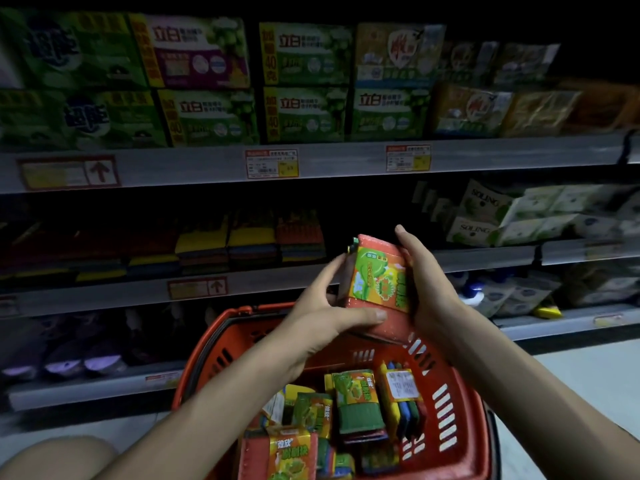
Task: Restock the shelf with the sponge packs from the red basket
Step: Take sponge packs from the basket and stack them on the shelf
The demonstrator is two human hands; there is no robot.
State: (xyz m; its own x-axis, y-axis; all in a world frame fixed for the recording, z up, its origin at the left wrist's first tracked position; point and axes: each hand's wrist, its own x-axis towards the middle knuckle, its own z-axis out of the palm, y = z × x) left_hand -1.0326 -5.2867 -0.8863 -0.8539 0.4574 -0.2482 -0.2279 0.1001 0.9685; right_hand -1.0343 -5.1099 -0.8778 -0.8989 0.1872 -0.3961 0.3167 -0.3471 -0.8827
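Note:
Both hands hold one sponge pack (375, 271), red-orange with a green and yellow label, above the red basket (446, 396). My left hand (322, 313) grips its left side and bottom edge, thumb along the bottom. My right hand (426, 282) clasps its right side, fingers reaching up past the top. Several more sponge packs (356, 400) lie in the basket below. On the middle shelf (138, 292), stacked sponge packs (252, 240) sit in rows to the left of the held pack.
The top shelf (329, 161) carries green soap boxes (304, 81) with price tags on its edge. White tissue packs (512, 216) fill the shelf at the right. Dark slippers (86, 355) line the bottom shelf at the left. My knee (52, 459) shows at the bottom left.

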